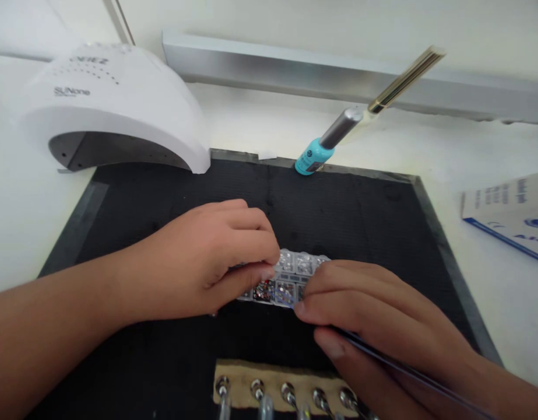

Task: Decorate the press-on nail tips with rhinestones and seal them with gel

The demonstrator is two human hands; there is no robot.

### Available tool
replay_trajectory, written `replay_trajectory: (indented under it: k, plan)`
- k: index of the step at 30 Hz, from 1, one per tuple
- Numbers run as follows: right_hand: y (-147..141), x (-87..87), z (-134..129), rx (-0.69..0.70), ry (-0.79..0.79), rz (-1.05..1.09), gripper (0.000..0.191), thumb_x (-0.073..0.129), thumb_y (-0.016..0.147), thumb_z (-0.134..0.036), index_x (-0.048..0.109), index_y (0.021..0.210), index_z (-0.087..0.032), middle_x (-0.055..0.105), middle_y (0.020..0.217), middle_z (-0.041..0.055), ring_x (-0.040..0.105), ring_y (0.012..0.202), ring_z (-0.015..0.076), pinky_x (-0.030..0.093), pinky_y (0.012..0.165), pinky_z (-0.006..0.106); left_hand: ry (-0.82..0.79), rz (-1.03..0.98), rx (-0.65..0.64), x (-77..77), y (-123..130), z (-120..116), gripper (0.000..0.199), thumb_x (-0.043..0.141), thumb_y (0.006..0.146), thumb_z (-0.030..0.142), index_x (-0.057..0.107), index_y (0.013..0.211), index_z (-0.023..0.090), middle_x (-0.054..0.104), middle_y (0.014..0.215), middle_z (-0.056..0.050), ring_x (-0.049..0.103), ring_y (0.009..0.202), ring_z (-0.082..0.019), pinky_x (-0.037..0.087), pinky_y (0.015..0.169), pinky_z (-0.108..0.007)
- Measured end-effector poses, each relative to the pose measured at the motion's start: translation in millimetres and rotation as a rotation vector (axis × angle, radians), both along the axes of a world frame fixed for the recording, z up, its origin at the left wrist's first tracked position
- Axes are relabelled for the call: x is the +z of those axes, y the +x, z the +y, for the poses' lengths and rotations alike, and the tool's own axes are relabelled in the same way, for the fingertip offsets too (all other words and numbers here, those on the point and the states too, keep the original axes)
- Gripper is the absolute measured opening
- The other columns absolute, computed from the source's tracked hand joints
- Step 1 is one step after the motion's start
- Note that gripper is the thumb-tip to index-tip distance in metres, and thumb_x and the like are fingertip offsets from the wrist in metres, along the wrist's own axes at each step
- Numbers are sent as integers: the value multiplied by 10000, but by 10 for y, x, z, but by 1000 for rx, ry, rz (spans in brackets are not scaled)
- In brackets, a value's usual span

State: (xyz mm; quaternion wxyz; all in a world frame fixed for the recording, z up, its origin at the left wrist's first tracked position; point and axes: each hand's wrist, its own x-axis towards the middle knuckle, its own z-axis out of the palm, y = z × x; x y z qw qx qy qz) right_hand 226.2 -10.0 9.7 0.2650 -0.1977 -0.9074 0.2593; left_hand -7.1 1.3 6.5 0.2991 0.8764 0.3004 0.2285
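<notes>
Pinches a clear compartment case (290, 277) on a black mat (338, 216) with the left hand (229, 251). Holds a slim tool (391, 360) pinched in the right hand (369, 309).

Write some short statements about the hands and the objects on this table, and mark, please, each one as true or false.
1. The left hand is at the clear compartment case. True.
2. The right hand holds a pair of scissors. False: the right hand holds a slender rod.
3. The turquoise bottle is beyond the case. True.
4. The white domed device is right of the bottle. False: the device is left of it.
</notes>
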Motion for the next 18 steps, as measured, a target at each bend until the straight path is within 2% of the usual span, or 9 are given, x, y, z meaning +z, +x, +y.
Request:
replay_trajectory:
  k: [18]
  plan:
    - [1,-13,10,5,-3,22,172,478,864,-102,533,990,-205,660,762,35,635,695,168,489,588,298,-9,-6,1,3,4,4,189,492,965,166,653,870,138,663,971,-44,566,864,-140,405,808,-283]
